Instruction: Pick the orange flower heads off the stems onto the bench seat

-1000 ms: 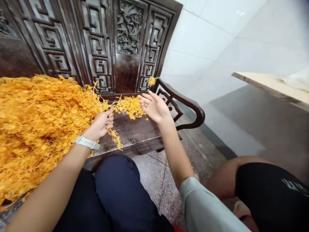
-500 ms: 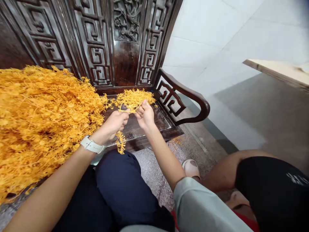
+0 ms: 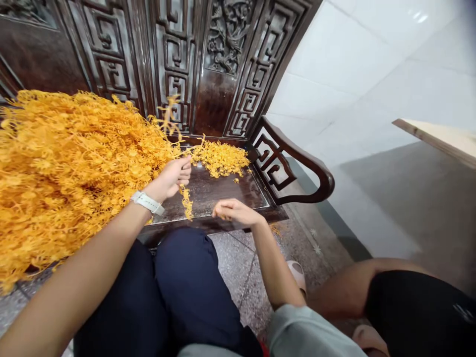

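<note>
My left hand is closed around a yellow strand with small spiky flower-like pieces. One end of this strand hangs below the fist. Yellow stems also rise above it, but I cannot tell whether they belong to the same strand. My right hand is off to the right and nearer my knee, its fingers curled together; what they hold, if anything, is hidden. Behind both hands, a small heap of loose yellow flower-like pieces lies on the seat. The large pile of yellow strands spreads to the left of my left hand.
The dark carved wooden bench has an openwork armrest at its right end. A pale board edge juts in at the right. Another person's leg in black shorts is close on my right.
My right hand has come away from the left and moved down toward me, its fingers now curled. My left hand still grips a strand. The view has shifted slightly left.
</note>
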The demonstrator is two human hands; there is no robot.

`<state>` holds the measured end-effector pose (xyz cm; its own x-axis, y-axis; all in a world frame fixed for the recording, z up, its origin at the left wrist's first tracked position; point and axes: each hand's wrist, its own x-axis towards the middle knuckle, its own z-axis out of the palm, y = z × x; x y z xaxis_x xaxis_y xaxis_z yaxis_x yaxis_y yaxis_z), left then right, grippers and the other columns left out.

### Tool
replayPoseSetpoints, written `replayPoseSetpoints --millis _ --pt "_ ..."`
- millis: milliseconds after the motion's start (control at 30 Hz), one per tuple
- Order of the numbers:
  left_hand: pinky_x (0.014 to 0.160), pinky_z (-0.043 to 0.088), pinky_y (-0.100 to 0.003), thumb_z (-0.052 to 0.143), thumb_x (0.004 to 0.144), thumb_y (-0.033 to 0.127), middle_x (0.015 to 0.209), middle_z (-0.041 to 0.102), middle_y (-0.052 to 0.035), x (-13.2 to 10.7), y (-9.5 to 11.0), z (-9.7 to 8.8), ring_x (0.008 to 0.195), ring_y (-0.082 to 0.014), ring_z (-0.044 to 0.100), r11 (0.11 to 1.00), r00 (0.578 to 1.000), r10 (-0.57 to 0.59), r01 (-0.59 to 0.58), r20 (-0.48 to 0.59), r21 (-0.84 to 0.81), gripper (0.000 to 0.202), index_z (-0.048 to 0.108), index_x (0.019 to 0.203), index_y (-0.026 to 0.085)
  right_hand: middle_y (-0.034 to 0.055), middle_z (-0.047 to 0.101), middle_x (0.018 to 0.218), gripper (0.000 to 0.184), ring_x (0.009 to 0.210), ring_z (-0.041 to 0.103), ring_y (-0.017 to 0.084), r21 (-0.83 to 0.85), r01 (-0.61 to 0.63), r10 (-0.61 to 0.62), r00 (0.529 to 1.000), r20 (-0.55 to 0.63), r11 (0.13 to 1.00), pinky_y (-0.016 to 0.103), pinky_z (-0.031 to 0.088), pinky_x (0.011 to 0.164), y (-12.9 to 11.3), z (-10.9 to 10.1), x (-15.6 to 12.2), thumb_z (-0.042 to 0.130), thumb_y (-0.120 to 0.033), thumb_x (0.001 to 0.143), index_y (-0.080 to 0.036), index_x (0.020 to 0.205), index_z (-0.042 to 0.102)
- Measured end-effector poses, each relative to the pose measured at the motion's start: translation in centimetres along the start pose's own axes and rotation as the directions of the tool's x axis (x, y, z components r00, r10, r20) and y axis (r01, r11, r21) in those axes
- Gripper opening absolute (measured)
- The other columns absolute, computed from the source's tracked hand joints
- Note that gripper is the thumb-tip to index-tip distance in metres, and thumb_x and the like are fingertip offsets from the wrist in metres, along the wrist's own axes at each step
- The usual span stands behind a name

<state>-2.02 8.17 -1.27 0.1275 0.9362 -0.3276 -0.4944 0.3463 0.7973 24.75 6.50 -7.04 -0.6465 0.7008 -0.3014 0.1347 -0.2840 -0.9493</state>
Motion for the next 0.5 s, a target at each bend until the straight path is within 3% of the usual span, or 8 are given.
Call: replayPoseSetpoints --millis 33,100,167,233,267,333,400,500 --pt "0.035 0.014 -0.016 0.048 0.111 0.03 0.051 0.027 0.0092 0.4 0.3 -0.7 0.037 -0.0037 0.019 0.999 1.0 0.0 0.0 -0.01 -0.033 0.048 0.039 0.065 0.02 0.0002 0.068 0.067 0.029 0.059 0.056 0.01 -0.091 -0.011 0.026 0.986 0.165 0.996 0.023 0.041 0.056 -1.0 0.1 -0.8 0.092 -0.037 0.077 -0.013 0.084 0.077" --pt "0.034 0.015 -0.015 0.045 0.112 0.03 0.051 0.026 0.0095 0.9 0.6 -1.6 0.036 -0.0039 0.019 0.996 1.0 0.001 -0.003 -0.026 -0.084 0.048 0.037 0.066 0.021 0.0028 0.072 0.075 0.025 0.065 0.06 0.011 -0.292 0.06 0.092 0.872 0.481 0.955 0.024 0.046 0.062 -3.8 -0.4 -1.4 0.084 -0.037 0.087 -0.013 0.095 0.083" --pt "0.034 0.015 -0.015 0.044 0.112 0.03 0.05 0.025 0.0097 1.1 0.7 -2.0 0.035 -0.0043 0.02 0.992 0.999 -0.005 -0.001 -0.043 -0.126 0.047 0.035 0.066 0.021 0.0037 0.073 0.078 0.03 0.065 0.061 0.011 -0.337 0.182 0.038 0.832 0.554 0.924 0.025 0.048 0.062 -7.4 -1.5 -0.4 0.082 -0.042 0.089 -0.014 0.099 0.083" --pt "0.033 0.016 -0.016 0.044 0.111 0.028 0.048 0.025 0.0097 1.2 0.7 -2.1 0.034 -0.0047 0.02 0.987 0.998 -0.017 0.007 -0.061 -0.159 0.046 0.034 0.067 0.022 0.0029 0.071 0.073 0.04 0.062 0.06 0.011 -0.184 0.307 -0.253 0.93 0.268 0.934 0.025 0.047 0.058 -11.1 -2.7 1.9 0.085 -0.053 0.083 -0.015 0.093 0.08" --pt "0.033 0.015 -0.016 0.043 0.111 0.027 0.048 0.025 0.0098 1.2 0.7 -2.1 0.034 -0.0049 0.02 0.985 0.997 -0.022 0.01 -0.069 -0.172 0.045 0.033 0.067 0.022 0.0042 0.072 0.079 0.045 0.066 0.06 0.011 -0.058 0.397 -0.397 0.918 0.003 0.916 0.024 0.048 0.058 -12.7 -3.3 3.2 0.081 -0.06 0.083 -0.016 0.091 0.076" --pt "0.032 0.015 -0.016 0.042 0.111 0.025 0.047 0.025 0.01 1.2 0.6 -2.1 0.033 -0.005 0.02 0.98 0.996 -0.028 0.012 -0.08 -0.197 0.045 0.032 0.067 0.023 0.01 0.077 0.101 0.051 0.079 0.065 0.013 0.097 0.433 -0.393 0.876 -0.278 0.896 0.025 0.053 0.066 -15.0 -4.1 5.6 0.073 -0.065 0.087 -0.016 0.1 0.072" --pt "0.032 0.015 -0.015 0.042 0.112 0.026 0.048 0.026 0.0103 1.0 0.6 -1.9 0.033 -0.0048 0.021 0.975 0.997 -0.02 0.002 -0.078 -0.223 0.045 0.033 0.068 0.022 0.0115 0.076 0.113 0.05 0.082 0.066 0.013 0.112 0.412 -0.355 0.871 -0.341 0.904 0.024 0.054 0.067 -15.4 -3.9 7.1 0.073 -0.062 0.089 -0.017 0.109 0.07" --pt "0.034 0.019 -0.015 0.045 0.113 0.032 0.052 0.03 0.0096 0.7 0.5 -1.2 0.035 -0.0043 0.026 0.962 0.997 0.017 -0.037 -0.078 -0.269 0.044 0.038 0.071 0.021 0.0101 0.076 0.111 0.049 0.078 0.064 0.012 0.001 0.374 -0.359 0.891 -0.278 0.927 0.023 0.053 0.065 -12.4 -1.8 7.6 0.078 -0.058 0.086 -0.017 0.112 0.073"
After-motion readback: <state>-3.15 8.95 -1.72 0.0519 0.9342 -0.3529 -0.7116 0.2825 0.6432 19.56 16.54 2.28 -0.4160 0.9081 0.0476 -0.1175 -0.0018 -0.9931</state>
